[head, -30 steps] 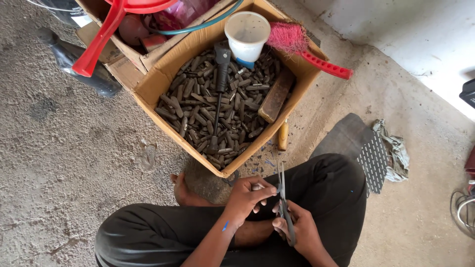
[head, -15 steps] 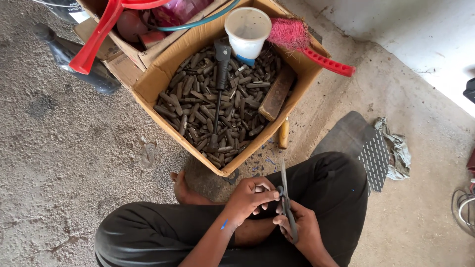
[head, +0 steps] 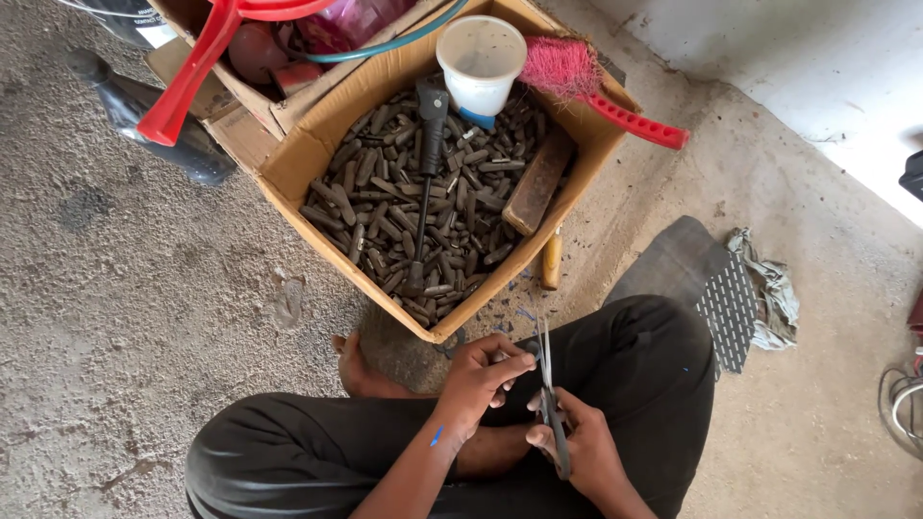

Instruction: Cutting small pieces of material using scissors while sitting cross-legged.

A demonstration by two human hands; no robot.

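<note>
Fingers (head: 510,358) of the left hand (head: 478,380) pinch a small dark piece, mostly hidden, at the scissors (head: 548,394); right hand (head: 577,447) clenches their handles, above the lap, near the cardboard box (head: 308,159).

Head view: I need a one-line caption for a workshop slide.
Seated on the floor, right hand works scissors at a small piece pinched by left hand, beside a cardboard box of dark pieces.

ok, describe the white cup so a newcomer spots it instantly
Start at the large open cardboard box filled with small dark cylindrical pieces on the concrete floor. At its far edge, beside the pink-bristled brush with red handle, stands the white translucent plastic cup. It is the only pale, upright, open-topped container among the dark parts.
</note>
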